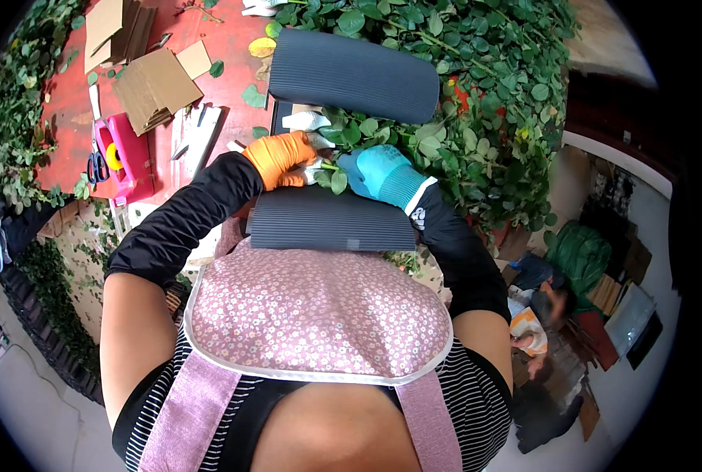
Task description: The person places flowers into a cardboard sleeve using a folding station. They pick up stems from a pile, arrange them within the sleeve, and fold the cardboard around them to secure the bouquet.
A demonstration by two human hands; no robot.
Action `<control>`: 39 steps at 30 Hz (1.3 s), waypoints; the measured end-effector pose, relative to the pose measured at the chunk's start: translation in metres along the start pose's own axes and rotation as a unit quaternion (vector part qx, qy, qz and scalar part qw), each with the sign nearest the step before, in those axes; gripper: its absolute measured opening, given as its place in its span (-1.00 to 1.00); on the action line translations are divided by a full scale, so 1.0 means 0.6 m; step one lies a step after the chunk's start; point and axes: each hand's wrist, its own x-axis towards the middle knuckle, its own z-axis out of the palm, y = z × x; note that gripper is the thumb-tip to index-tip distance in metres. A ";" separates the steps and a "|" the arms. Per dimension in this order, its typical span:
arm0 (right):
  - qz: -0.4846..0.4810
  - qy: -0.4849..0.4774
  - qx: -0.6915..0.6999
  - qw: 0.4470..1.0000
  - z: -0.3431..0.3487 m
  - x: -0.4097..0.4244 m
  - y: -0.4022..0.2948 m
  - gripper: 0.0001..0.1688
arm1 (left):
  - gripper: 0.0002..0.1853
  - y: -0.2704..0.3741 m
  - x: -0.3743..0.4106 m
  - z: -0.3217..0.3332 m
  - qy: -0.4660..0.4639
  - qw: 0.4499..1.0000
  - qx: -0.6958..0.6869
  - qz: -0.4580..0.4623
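My left hand, in an orange rubber glove, has its fingers curled around a white-wrapped flower head in the gap between two dark ribbed mats. My right hand, in a turquoise knit glove, is at the leafy stem just right of that head; its fingertips are partly hidden, so its grip is unclear. More white-wrapped heads lie just above my left hand, their stems running right. One ribbed mat is beyond my hands, the other ribbed mat nearer my apron.
Leafy stems are heaped at the right. On the red table at the left lie cardboard pieces, a pink tape dispenser, dark-handled scissors and white strips. People are low at the right, beside the table.
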 end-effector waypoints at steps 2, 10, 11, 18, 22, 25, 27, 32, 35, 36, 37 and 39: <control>-0.008 -0.009 -0.007 1.000 -0.009 -0.004 -0.007 -0.75 | -0.59 0.009 0.003 -0.001 -0.022 0.999 -0.015 -0.046; 0.030 -0.001 -0.146 0.989 -0.084 0.026 -0.042 -0.68 | -0.59 0.030 0.009 0.004 -0.034 0.989 0.137 -0.049; 0.040 0.004 -0.130 0.991 -0.071 0.028 -0.035 -0.68 | -0.59 0.032 0.013 0.002 -0.040 0.986 0.152 -0.047; 0.023 0.023 -0.124 0.992 -0.071 0.022 -0.041 -0.56 | -0.60 0.007 0.008 0.038 0.004 0.974 0.224 -0.042; 0.033 0.113 -0.126 0.985 -0.069 0.012 -0.053 -0.49 | -0.61 0.014 0.010 0.043 -0.001 0.976 0.208 -0.064; 0.051 0.189 -0.054 0.979 -0.015 0.029 -0.008 -0.44 | -0.82 0.037 0.021 0.012 0.070 0.966 0.244 0.043; 0.082 0.136 -0.016 0.987 -0.029 0.034 -0.010 -0.51 | -0.83 0.039 0.015 0.011 0.029 0.961 0.275 0.021; 0.069 0.165 -0.012 0.984 -0.026 0.028 -0.024 -0.49 | -0.55 0.062 0.027 -0.014 -0.004 0.972 0.230 -0.046; 0.075 0.122 -0.005 0.990 -0.028 0.027 -0.022 -0.48 | -0.45 0.075 0.049 -0.028 -0.025 0.976 0.191 -0.104; 0.068 0.087 0.002 0.994 -0.039 0.027 -0.024 -0.46 | -0.45 0.063 0.048 -0.023 -0.050 0.979 0.161 -0.116; 0.055 0.098 -0.015 0.994 -0.037 0.027 -0.020 -0.46 | -0.45 0.059 0.049 -0.022 -0.052 0.979 0.157 -0.115; 0.031 0.118 -0.053 0.991 -0.035 0.020 -0.019 -0.47 | -0.46 0.058 0.056 -0.024 -0.056 0.982 0.146 -0.109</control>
